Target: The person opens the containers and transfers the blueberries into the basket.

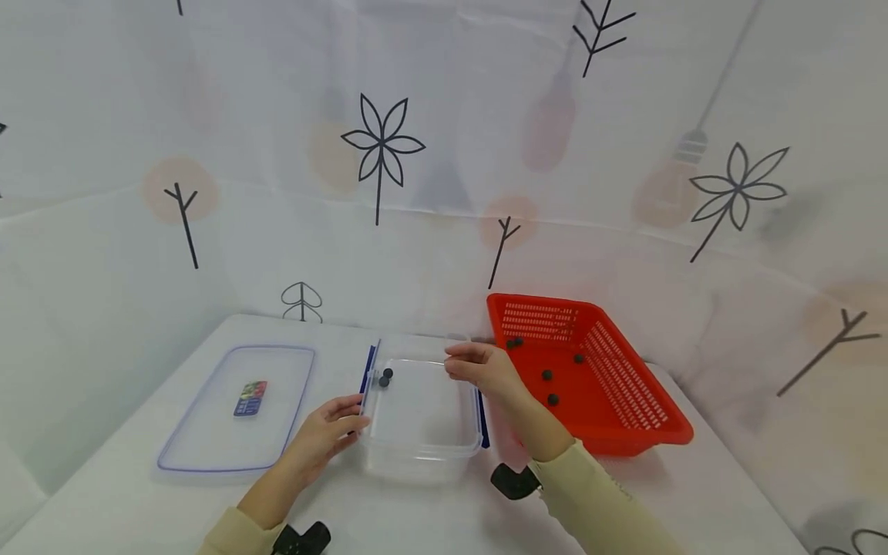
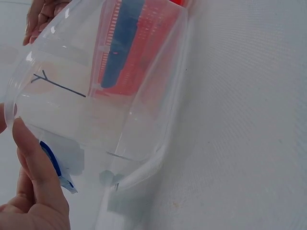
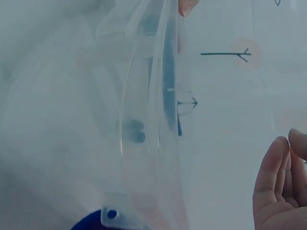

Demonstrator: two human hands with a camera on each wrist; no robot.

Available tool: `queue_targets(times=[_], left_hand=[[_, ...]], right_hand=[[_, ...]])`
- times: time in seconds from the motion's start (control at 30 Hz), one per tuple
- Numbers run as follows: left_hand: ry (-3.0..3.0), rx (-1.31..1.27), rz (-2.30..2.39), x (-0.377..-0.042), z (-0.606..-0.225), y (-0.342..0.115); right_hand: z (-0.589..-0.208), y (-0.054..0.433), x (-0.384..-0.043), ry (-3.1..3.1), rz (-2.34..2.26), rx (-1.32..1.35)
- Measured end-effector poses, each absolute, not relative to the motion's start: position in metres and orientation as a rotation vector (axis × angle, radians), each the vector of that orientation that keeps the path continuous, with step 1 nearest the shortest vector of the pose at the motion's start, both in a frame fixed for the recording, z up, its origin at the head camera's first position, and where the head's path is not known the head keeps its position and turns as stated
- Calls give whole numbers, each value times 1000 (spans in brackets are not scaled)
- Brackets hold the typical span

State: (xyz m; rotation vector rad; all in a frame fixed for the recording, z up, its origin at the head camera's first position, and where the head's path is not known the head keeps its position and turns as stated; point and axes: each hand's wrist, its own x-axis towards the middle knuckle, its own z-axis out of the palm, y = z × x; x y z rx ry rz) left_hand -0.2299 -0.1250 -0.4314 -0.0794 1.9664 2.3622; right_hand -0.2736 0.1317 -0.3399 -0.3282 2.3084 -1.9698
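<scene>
A clear plastic container (image 1: pixel 422 455) with blue side latches stands on the table. Two small dark balls (image 1: pixel 385 378) lie inside, toward its far left. My left hand (image 1: pixel 326 433) pinches the container's left rim between thumb and fingers, seen closely in the left wrist view. Above the far right corner of the container hovers my right hand (image 1: pixel 489 374), its thumb and fingertips close together. In the right wrist view the right fingers (image 3: pixel 271 172) meet the thumb; whether something small sits between them is hidden.
A red perforated basket (image 1: pixel 627 378) with several dark balls stands to the right, close by the container. At the left, a clear lid (image 1: pixel 201 432) with a blue edge and a coloured label lies flat. Behind the table hangs a patterned white curtain (image 1: pixel 444 254).
</scene>
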Motion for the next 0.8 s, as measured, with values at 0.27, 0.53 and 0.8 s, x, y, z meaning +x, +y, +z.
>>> queue_targets(times=[0.27,0.53,0.8], left_hand=[[1963,-79,2350,-229,-429,-126],[1963,-93,2357,-229,-429,-130],[1955,-86,2359,-231,-431,-127]], right_hand=[[-345,112,-287,2149,-2066,-321],[-342,92,-306,2121,-2026,-248],[-336,77,-324,2072,-2056,-157]])
